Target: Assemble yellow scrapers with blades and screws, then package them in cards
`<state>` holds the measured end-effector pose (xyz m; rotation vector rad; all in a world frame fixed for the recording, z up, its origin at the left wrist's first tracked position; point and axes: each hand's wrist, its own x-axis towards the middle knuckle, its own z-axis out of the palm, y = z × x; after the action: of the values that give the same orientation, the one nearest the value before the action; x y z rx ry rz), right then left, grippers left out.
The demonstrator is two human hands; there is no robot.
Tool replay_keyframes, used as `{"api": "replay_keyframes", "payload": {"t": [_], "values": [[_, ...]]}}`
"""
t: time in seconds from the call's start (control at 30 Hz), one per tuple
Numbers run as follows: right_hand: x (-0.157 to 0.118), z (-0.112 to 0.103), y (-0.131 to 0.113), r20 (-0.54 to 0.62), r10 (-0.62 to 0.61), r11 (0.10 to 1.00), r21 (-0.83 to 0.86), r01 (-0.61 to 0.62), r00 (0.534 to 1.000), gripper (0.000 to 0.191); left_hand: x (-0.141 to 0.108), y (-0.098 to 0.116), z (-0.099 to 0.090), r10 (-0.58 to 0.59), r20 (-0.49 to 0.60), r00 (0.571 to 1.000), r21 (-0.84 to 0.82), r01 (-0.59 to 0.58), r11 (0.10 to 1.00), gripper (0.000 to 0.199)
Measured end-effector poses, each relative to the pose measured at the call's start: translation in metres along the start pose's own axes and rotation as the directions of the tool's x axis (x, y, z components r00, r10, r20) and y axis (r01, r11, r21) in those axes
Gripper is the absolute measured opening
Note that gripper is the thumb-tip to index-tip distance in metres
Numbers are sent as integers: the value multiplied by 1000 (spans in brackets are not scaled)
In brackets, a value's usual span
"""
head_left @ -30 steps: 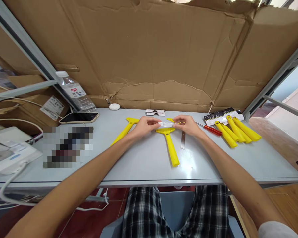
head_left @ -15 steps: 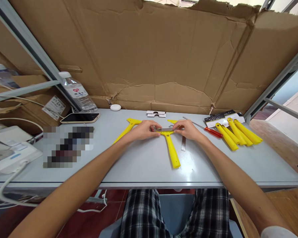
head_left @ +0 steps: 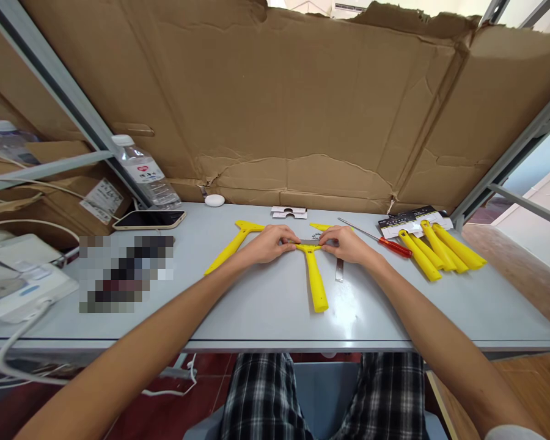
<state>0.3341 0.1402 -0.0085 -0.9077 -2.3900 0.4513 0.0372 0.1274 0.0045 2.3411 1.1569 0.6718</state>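
Note:
A yellow scraper handle [head_left: 316, 281] lies on the desk, its wide head away from me and its grip toward me. Across that head is a thin metal blade [head_left: 310, 242]. My left hand [head_left: 271, 243] pinches the blade's left end, and my right hand [head_left: 347, 244] pinches its right end, the fingertips of both close to the head's corners. Fingers cover the blade's two ends. Beside my right hand, a loose metal strip [head_left: 340, 270] lies flat. Small screws [head_left: 316, 235] appear just beyond the blade, too small to make out well.
Another yellow scraper handle [head_left: 229, 249] lies left of my left hand. To the right are a red screwdriver [head_left: 394, 247] and several yellow handles [head_left: 444, 247] on black packaging. A phone [head_left: 149, 219], a water bottle [head_left: 146, 174] and a cardboard wall [head_left: 293, 104] stand behind.
The scraper handle's grip end has swung slightly left. The blade now sits more level along the head, and both hands have shifted only a little.

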Motion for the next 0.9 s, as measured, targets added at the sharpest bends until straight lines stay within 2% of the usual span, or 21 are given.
{"api": "replay_keyframes", "payload": {"t": [0.17,0.37,0.47,0.67,0.9], "values": [[-1,1,0,10,-6,1000,-10,6,1000,24,1,0,4,21,-42,999,-8,-21,1000,34],[-1,4,0,-12,30,994,109,-28,999,39,2,2,7,-14,-64,998,-63,10,998,36],[0,4,-2,-18,57,985,162,-54,998,39,2,0,8,-8,-66,998,-106,1,994,39],[1,2,-3,-8,62,978,198,-59,998,29,1,-5,15,-25,-142,990,-241,-10,971,43],[1,2,-4,31,36,989,142,-40,999,36,1,-5,15,11,-128,992,-179,-34,983,39]]}}
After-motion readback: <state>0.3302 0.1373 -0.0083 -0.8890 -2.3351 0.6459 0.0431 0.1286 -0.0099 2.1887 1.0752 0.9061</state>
